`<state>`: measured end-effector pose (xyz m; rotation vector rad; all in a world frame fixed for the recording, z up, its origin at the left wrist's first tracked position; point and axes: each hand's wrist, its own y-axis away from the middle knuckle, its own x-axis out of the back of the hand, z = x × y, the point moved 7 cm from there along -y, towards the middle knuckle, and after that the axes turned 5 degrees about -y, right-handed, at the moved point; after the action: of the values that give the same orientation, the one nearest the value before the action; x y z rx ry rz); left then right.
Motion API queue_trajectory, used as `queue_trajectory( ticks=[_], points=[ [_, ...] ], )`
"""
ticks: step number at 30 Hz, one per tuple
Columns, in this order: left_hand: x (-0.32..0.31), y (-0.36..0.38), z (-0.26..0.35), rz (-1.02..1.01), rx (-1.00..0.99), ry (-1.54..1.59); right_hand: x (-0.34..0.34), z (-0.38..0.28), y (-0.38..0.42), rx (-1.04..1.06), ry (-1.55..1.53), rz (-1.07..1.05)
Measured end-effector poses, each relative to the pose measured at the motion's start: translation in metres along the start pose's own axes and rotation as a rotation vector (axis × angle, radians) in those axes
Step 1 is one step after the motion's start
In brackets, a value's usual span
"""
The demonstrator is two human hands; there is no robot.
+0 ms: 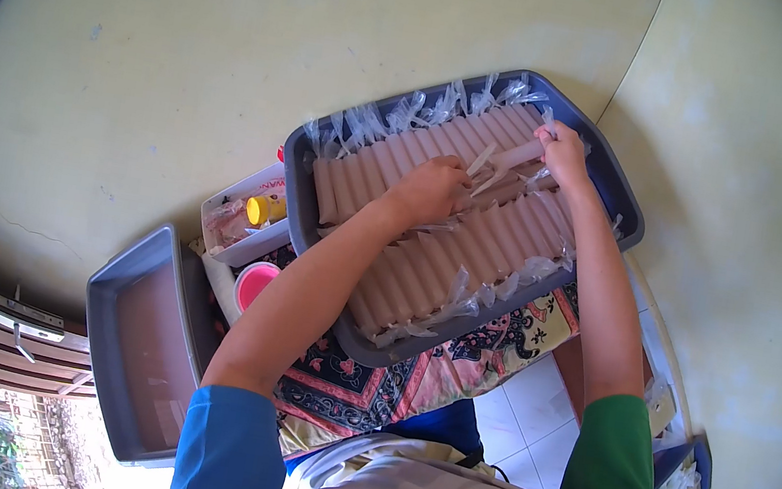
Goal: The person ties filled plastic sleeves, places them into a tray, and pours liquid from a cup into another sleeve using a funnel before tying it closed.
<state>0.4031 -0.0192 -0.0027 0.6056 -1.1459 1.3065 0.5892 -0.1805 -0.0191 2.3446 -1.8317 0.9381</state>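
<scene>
Two rows of brown-filled plastic tubes [425,268], with clear knotted ends, lie packed in a large grey tub [631,208]. Over the far row at the right, my right hand [563,156] is closed on one filled plastic tube [518,154], which lies at a slant with its clear tail sticking up past my fingers. My left hand [431,190] is over the middle of the tub, near the lower end of that tube. Its fingers are curled closed beside pale plastic strips [481,160]; what they hold is partly hidden.
Under the tub is a patterned cloth [318,398]. At left are a second grey tub [97,302] with brownish liquid, a pink bowl [253,285], and a white box [244,245] with a yellow-capped container [265,209]. Walls stand behind and at right.
</scene>
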Motion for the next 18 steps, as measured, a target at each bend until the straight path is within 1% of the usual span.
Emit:
queue_trajectory(
  ticks=[2, 4, 5, 7, 8, 10, 11, 13, 17, 18],
  points=[
    [-0.002, 0.000, -0.004, -0.004, 0.020, 0.012, 0.001, 0.000, 0.001, 0.008, 0.011, 0.018],
    [-0.004, -0.001, -0.007, -0.024, 0.045, 0.012, -0.011, 0.000, 0.007, -0.110, -0.001, -0.153],
    [-0.005, -0.001, -0.008, -0.024, 0.045, 0.014, -0.013, -0.004, 0.009, -0.112, 0.001, -0.154],
    [-0.005, -0.001, -0.009, -0.030, 0.048, 0.052, -0.023, -0.003, 0.013, -0.172, -0.058, -0.265],
    [-0.004, -0.001, -0.009, -0.029, 0.049, 0.053, -0.024, -0.005, 0.015, -0.171, -0.058, -0.266],
    [-0.006, -0.002, -0.011, -0.046, 0.057, 0.055, -0.033, -0.003, 0.021, -0.246, -0.101, -0.376],
    [-0.006, -0.002, -0.011, -0.044, 0.057, 0.054, -0.032, -0.004, 0.022, -0.243, -0.101, -0.376],
    [-0.005, -0.002, -0.009, -0.023, 0.040, 0.039, -0.037, -0.009, 0.030, -0.289, -0.206, -0.487],
    [-0.006, -0.002, -0.008, -0.031, 0.050, 0.037, -0.034, -0.018, 0.033, -0.224, -0.122, -0.520],
    [-0.006, -0.002, -0.008, -0.013, 0.050, 0.054, -0.033, -0.020, 0.032, -0.181, -0.052, -0.513]
  ],
)
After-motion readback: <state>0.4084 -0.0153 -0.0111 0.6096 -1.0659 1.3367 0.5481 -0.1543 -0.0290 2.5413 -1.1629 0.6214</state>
